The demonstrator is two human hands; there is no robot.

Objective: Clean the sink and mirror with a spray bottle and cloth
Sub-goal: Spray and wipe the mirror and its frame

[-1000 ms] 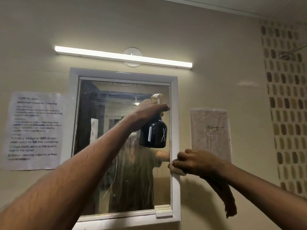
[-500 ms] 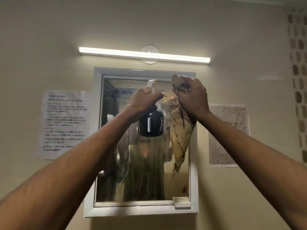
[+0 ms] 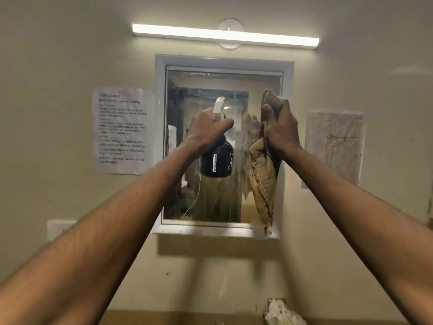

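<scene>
Much escapes us here: the sink lies below the frame, the print on the paper notice [image 3: 120, 130] left of our left hand [image 3: 207, 131] is too blurred to read, and a pale crumpled object [image 3: 282, 313] at the bottom edge is cut off and hard to identify. The mirror [image 3: 206, 90] glass is streaked and cloudy, so the reflection behind our fingers shows only murky shapes. Our left fingers are wrapped tight around the neck of the spray bottle [image 3: 216, 160], whose glossy black rounded body hangs below them, its pale trigger head rising above; whether the forefinger presses the trigger we cannot tell. Our right hand [image 3: 280, 127] is clenched on the cloth [image 3: 263, 181], a coarse tan knitted rag, stained darker in places, bunched above the fingers and draping in a limp point below them against the mirror's right side. A creased sheet with a faint line sketch [image 3: 335, 146] hangs right of the right hand. A bright strip light [image 3: 225, 35] glows above both hands.
</scene>
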